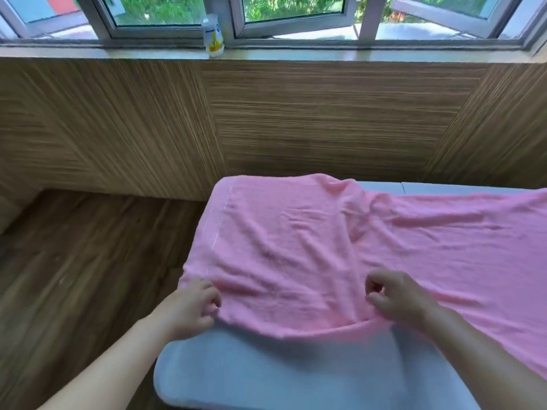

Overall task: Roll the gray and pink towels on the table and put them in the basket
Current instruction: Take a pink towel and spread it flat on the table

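A pink towel (296, 247) lies spread and wrinkled over the pale blue-grey table (266, 371), its left end folded over and its right part running off the frame's right edge. My left hand (189, 309) pinches the towel's near left corner at the table's left side. My right hand (396, 297) grips the near edge of the folded part, fingers curled into the cloth. No gray towel and no basket are in view.
A wood-panelled wall rises behind the table, with a windowsill above it holding a small white and yellow bottle (213, 37). Wooden floor (74, 276) lies to the left of the table.
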`<state>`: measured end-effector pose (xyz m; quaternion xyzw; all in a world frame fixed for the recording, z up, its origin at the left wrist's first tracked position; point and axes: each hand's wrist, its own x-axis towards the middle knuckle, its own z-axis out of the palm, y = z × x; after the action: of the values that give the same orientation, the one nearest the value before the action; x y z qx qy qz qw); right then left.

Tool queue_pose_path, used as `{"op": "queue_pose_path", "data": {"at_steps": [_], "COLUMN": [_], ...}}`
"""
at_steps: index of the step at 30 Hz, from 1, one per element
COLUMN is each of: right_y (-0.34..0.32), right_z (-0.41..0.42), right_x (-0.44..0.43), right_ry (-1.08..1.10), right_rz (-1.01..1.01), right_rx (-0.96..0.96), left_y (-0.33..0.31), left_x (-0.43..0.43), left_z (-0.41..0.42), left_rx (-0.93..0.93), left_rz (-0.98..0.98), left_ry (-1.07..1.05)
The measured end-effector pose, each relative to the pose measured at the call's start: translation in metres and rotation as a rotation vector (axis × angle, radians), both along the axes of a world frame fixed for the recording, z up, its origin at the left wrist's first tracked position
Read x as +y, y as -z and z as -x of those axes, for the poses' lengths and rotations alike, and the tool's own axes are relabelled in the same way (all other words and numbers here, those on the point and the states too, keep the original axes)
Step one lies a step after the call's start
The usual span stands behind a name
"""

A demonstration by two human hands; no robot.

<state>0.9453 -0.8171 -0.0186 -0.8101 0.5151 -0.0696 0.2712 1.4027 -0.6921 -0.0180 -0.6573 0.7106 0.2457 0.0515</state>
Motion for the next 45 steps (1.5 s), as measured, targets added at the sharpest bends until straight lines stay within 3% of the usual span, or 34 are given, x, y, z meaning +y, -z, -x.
{"op": "queue_pose_path", "data": {"at_steps": [3, 7, 10, 14, 20, 29, 32, 36, 38, 42, 45], "right_y": [0.012, 0.011, 0.010, 0.003, -0.013, -0.055, -0.063, -0.049, -0.035, 0.011, 0.032], "right_z": [0.029, 0.037, 0.034, 0.031, 0.020, 0.022, 0.013, -0.004, -0.015, -0.041, -0.059], "right_x": [0.031, 0.063, 0.080, 0.101, 0.148, 0.112, 0.068, 0.046, 0.053, 0.083, 0.091], "right_ry": [-0.213, -0.199, -0.164, -0.012, -0.097, 0.059, 0.152, 0.298, 0.234, -0.069, -0.106], "right_rz": [0.046, 0.143, 0.254, 0.253, -0.036, -0.199, -0.120, 0.197, 0.239, 0.239, 0.281], "right_rx": [0.117, 0.157, 0.152, 0.194, 0.426, 0.352, 0.314, 0.377, 0.330, 0.238, 0.240], "left_y": [0.023, 0.032, 0.023, 0.015, 0.026, -0.006, -0.032, -0.029, -0.011, 0.027, 0.040], "left_x": [0.033, 0.045, 0.046, 0.051, 0.042, 0.044, 0.017, -0.007, -0.002, 0.022, 0.026], "left_z": [-0.008, -0.007, -0.007, -0.010, -0.008, -0.029, -0.030, -0.015, 0.002, 0.052, 0.066], "left_rx": [-0.069, -0.017, 0.023, -0.072, -0.219, -0.181, -0.094, 0.083, 0.144, 0.068, -0.003], "left_rz": [0.131, 0.332, 0.266, 0.174, 0.275, 0.123, 0.160, 0.396, 0.405, 0.270, 0.393], "left_ry": [-0.022, -0.195, -0.236, -0.159, -0.177, -0.121, -0.270, -0.513, -0.462, -0.035, -0.027]}}
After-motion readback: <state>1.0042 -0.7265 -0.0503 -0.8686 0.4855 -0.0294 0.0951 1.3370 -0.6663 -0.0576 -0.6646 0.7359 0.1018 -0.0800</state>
